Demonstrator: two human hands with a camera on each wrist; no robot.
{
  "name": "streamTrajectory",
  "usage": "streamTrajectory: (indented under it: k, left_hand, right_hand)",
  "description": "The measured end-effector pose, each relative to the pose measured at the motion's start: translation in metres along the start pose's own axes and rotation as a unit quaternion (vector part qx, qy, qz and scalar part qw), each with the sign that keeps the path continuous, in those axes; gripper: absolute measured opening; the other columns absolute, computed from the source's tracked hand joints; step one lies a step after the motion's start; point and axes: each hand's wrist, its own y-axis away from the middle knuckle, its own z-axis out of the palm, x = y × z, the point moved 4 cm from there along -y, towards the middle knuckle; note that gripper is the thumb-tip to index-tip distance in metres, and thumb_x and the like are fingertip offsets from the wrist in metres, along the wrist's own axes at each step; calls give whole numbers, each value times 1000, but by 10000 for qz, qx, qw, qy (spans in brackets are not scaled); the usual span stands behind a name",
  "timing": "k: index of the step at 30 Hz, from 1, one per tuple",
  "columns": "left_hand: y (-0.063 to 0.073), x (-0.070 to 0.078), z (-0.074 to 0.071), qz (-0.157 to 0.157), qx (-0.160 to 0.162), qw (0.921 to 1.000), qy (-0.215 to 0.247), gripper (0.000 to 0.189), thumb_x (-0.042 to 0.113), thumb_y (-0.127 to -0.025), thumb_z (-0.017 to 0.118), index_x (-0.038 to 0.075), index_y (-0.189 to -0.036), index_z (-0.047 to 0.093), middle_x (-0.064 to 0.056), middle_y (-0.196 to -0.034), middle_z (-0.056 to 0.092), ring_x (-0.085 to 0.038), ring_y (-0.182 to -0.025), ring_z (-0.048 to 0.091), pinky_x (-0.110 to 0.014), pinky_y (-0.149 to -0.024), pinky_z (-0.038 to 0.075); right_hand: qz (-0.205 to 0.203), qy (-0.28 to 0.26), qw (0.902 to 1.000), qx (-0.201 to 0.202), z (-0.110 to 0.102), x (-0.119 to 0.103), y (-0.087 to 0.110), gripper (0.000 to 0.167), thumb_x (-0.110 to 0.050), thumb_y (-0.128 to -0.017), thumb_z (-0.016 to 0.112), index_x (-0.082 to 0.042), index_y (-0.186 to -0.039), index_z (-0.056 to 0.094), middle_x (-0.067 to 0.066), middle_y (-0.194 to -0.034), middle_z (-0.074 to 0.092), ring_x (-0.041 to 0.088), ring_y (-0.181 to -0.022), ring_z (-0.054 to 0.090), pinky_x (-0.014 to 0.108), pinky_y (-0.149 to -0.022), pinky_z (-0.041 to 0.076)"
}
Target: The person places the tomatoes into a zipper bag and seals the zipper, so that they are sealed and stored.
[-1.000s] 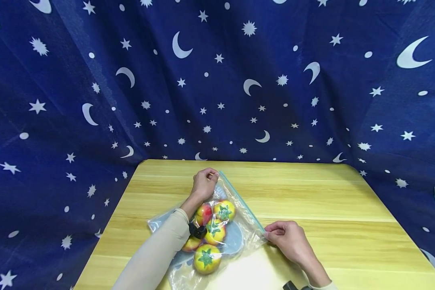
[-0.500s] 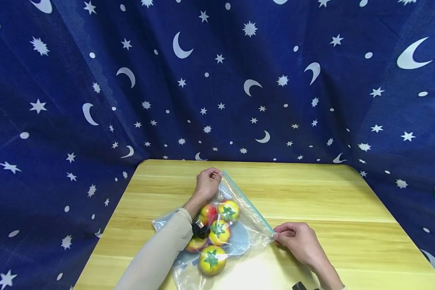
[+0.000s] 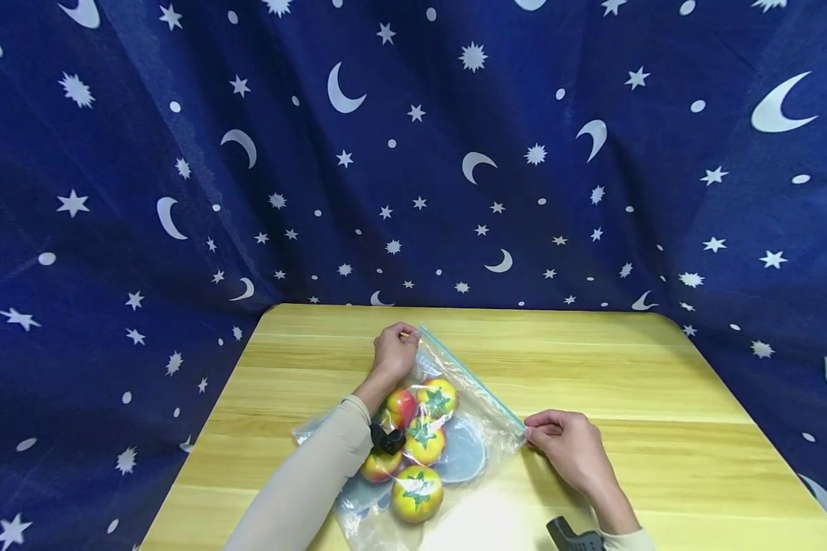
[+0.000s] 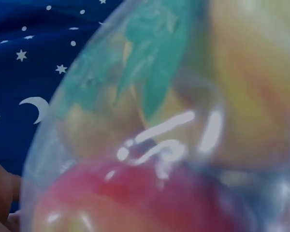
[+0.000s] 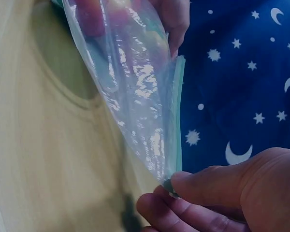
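A clear zip-top bag (image 3: 465, 398) with a teal zip strip (image 3: 472, 379) slants between my two hands. Inside are several round yellow-and-red fruits (image 3: 417, 494) with green star-shaped leaf tops. My left hand (image 3: 395, 353) pinches the far end of the strip. At the near end, my right hand (image 3: 570, 450) grips the corner between thumb and fingers, plain in the right wrist view at the thumb (image 5: 212, 186). The left wrist view is filled by blurred fruit (image 4: 125, 198) behind shiny plastic. My left forearm covers part of the bag.
A wooden table (image 3: 627, 383) lies under the bag, its grain light yellow. Behind and beside it hangs a dark blue curtain (image 3: 413, 191) printed with white moons and stars. Black cameras are strapped to both wrists, such as the left wrist camera (image 3: 388, 439).
The bag has shifted to the right with both hands still on its strip. My right hand has moved right and, lately, slightly farther from me.
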Motion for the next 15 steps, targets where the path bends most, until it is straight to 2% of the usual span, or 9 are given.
streamTrajectory:
  k: [3,6,8,10,12,15]
  left_hand:
    - [1,-3,-2,-261,-233,9993,-89,15,17,-107,66,6,-108,78,-5,-86,68,-16,-77,60,-29,-69,47]
    - [1,-7,-1,-496,-573,9968,-245,25,23,-108,64,6,-122,75,-10,-101,74,-20,-87,65,-33,-77,54]
    - [1,-8,-1,-653,-818,9938,-385,36,26,-108,64,5,-136,70,-16,-119,75,-25,-100,68,-39,-89,58]
    - [3,-10,-2,-735,-1053,9901,-567,48,31,-109,63,3,-149,62,-21,-139,70,-31,-119,68,-47,-105,57]
    - [6,-9,-5,-728,-1253,9866,-750,58,33,-110,62,3,-158,53,-24,-152,62,-38,-135,62,-54,-116,51]
    - [11,-7,-14,-484,-1415,9836,-1004,61,36,-109,62,3,-160,50,-25,-156,58,-42,-145,55,-58,-122,45]
  right_hand:
    - [-27,140,9998,137,4,1,-5,11,-14,-96,80,-11,-106,84,-2,-88,84,10,-81,79,26,-79,54]
    - [-31,233,9994,246,7,2,-10,11,-14,-96,79,-12,-106,85,-3,-88,83,9,-81,78,31,-83,54]
    - [-50,254,9992,311,8,3,-13,12,-14,-96,78,-13,-105,85,-3,-88,83,8,-81,76,32,-84,54]
    - [-72,249,9991,341,9,2,-16,12,-14,-96,79,-12,-106,85,-2,-90,83,8,-81,75,32,-84,54]
    - [-73,229,9991,351,9,2,-17,13,-15,-97,79,-11,-108,84,-1,-92,84,8,-81,75,30,-83,54]
    - [-109,279,9989,350,6,2,-19,17,-18,-99,79,-9,-113,84,2,-97,85,12,-87,79,33,-86,58]
